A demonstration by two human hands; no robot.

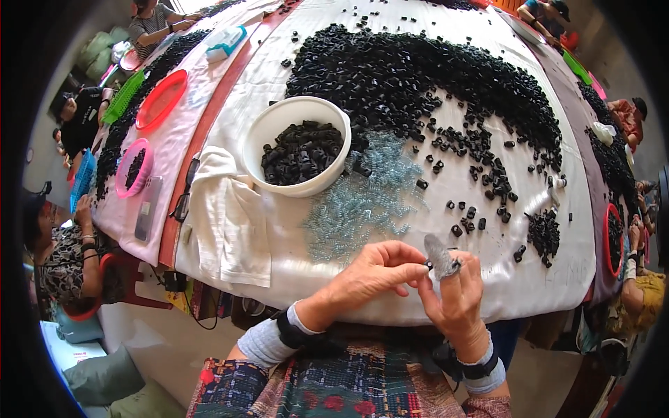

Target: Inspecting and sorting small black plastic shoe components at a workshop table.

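Pinching now: the left hand (373, 273) has thumb and forefinger together on a small dark piece (428, 265), held up over the near side of the desk (502, 287).
Right hand: here it is, close alongside (456, 296), a grey finger cover (437, 252) on one raised finger, right by the piece; whether it grips too, I can't tell.
White bowl: ahead and to the left (270, 120), part-filled with black parts (303, 153).
Pale-blue coils: a glinting spread (366, 198) just right of the bowl, running toward the left hand.
Black pile: a great sweep of small pieces (425, 73) across the far side, with strays scattered nearer.
Small heap: slim black bits (543, 235), over on the right.
White cloth: lying crumpled (230, 223) left of the coils.
Wrists: black straps (296, 331) over pale grey cuffs (263, 343).
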